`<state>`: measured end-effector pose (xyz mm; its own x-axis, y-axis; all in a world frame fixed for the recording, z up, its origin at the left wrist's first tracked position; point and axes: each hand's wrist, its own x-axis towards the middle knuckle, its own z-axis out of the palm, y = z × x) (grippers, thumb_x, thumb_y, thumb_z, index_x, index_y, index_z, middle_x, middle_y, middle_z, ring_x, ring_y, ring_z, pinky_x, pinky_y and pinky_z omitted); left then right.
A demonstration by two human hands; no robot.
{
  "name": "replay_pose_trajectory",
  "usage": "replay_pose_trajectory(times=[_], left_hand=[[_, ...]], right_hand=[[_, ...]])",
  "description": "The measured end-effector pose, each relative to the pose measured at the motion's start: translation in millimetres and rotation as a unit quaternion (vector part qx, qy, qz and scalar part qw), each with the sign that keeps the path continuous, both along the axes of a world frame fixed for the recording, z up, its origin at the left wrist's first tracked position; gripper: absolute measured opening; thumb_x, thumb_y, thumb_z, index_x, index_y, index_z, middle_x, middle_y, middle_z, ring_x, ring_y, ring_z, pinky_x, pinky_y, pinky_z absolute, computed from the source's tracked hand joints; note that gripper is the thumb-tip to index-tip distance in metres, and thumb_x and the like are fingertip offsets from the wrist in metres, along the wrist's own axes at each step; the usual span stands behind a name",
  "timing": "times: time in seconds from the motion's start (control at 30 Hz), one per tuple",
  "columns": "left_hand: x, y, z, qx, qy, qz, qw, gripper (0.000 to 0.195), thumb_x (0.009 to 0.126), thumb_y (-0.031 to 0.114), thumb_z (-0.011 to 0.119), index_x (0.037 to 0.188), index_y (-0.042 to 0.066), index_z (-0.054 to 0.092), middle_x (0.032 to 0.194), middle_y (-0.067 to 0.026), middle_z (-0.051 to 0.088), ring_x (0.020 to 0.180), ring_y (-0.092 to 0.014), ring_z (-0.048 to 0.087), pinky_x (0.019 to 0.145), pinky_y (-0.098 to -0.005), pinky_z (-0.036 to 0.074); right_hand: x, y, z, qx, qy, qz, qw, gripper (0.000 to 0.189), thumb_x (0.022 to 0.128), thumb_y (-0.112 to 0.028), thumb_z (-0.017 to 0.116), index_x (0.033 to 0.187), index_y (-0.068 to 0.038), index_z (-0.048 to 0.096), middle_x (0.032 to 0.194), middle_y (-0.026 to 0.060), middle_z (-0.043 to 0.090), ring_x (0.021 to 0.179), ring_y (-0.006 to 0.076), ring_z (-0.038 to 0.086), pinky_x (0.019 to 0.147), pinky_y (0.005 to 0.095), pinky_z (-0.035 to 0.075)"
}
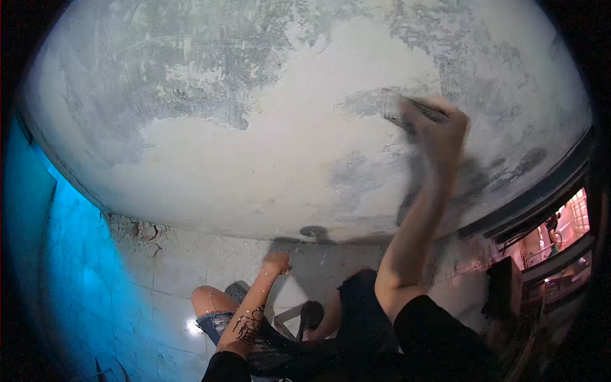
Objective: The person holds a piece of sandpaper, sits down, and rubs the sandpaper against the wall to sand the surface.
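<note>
Before me rises a wall (210, 157) with patchy white and grey plaster. High on its right side, my right hand (439, 129) grips a dark flat tool (429, 111) at the plaster; motion blur hides its exact kind. Around that tool, a rough grey patch (365, 102) shows through the smoother white coat. My left hand (277, 263) is low, held out in front of my legs and away from the wall. Its fingers are curled in, and I see nothing in them. Small white specks dot the left forearm.
Light tiles (176, 324) cover the floor, lit blue on the left. Crumbled debris (138, 229) lies along the wall's foot. A dark frame (534, 200) and a dark box-like object (506, 286) stand at the right. A pale stool-like frame (286, 317) sits between my legs.
</note>
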<state>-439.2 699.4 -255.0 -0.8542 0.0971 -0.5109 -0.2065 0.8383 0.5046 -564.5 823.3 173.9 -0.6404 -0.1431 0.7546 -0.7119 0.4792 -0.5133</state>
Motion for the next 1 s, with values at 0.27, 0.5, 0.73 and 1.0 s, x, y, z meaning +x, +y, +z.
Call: replay_pose_trajectory(times=[0.27,0.5,0.73,1.0], left_hand=[[0.4,3.3,39.2,-0.002,-0.016,-0.03,0.999,0.034,0.076,0.032,0.058,0.095,0.004,0.059,0.099,-0.0134,0.059,0.095,-0.03,0.055,0.078,-0.0411,0.045],[2.1,3.4,22.6,-0.024,0.043,-0.011,0.999,0.033,0.075,0.029,0.058,0.095,0.003,0.059,0.097,-0.0146,0.06,0.092,-0.031,0.057,0.078,-0.0403,0.046],[6.3,-4.9,22.5,-0.014,0.034,-0.002,0.999,0.032,0.075,0.027,0.057,0.096,0.003,0.059,0.097,-0.0155,0.06,0.091,-0.031,0.057,0.076,-0.0397,0.047],[-1.5,3.1,10.6,-0.045,-0.027,-0.052,0.997,0.04,0.078,0.037,0.055,0.109,0.012,0.054,0.109,-0.0074,0.054,0.102,-0.026,0.052,0.082,-0.0394,0.044]], right_hand=[[-10.7,-44.4,-32.3,0.136,0.045,-0.057,0.988,0.019,0.06,-0.025,0.071,0.068,-0.008,0.065,0.065,0.0082,0.062,0.062,0.023,0.06,0.061,0.0313,0.046],[10.3,-16.5,6.1,0.09,-0.024,-0.098,0.991,0.016,0.063,-0.018,0.07,0.069,-0.004,0.064,0.061,0.0067,0.062,0.061,0.0127,0.061,0.055,0.0279,0.046],[14.6,-18.5,0.4,-0.001,-0.018,-0.025,1.0,0.015,0.062,-0.015,0.071,0.068,-0.003,0.064,0.062,0.0069,0.062,0.059,0.0128,0.059,0.053,0.0254,0.043],[1.4,-34.4,-13.2,0.081,-0.008,-0.078,0.994,0.016,0.061,-0.018,0.072,0.07,-0.005,0.065,0.065,0.0067,0.063,0.06,0.016,0.062,0.059,0.0263,0.046]])
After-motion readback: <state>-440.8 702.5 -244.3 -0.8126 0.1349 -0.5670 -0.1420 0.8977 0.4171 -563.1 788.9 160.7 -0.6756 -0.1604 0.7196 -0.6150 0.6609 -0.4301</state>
